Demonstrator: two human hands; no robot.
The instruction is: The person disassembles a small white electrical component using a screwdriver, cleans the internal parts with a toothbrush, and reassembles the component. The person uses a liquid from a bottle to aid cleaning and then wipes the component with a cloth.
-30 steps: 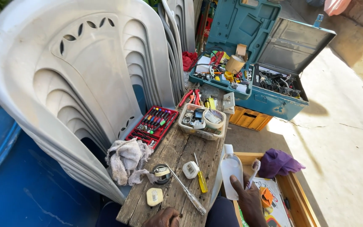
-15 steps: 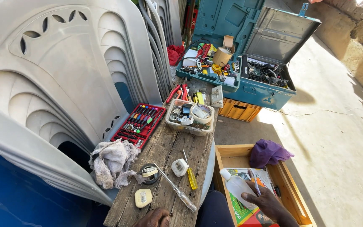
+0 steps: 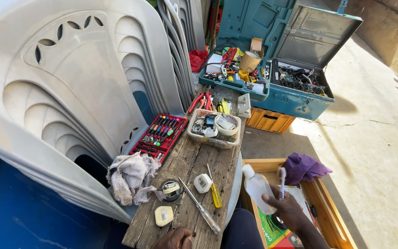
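My right hand [image 3: 287,210] is raised over a wooden box [image 3: 324,207] at the lower right. It holds a small clear plastic bottle [image 3: 256,186] with a white cap and a white toothbrush [image 3: 282,180], both pointing up. My left hand [image 3: 177,238] rests at the near end of a worn wooden plank table [image 3: 190,161], fingers curled; I cannot tell whether it holds anything. Nearest it lie a long metal screwdriver [image 3: 199,211], a yellow-handled screwdriver [image 3: 214,192] and a small pale square part [image 3: 163,215].
On the plank lie a grey rag [image 3: 131,176], a red screwdriver-bit case [image 3: 159,135] and a clear tray of parts [image 3: 214,127]. Stacked white plastic chairs [image 3: 70,92] fill the left. Open teal toolboxes [image 3: 272,69] stand behind. A purple cloth [image 3: 302,167] drapes the wooden box.
My right hand has come up out of the wooden box with the bottle and toothbrush, which now point upward. The view has shifted slightly.
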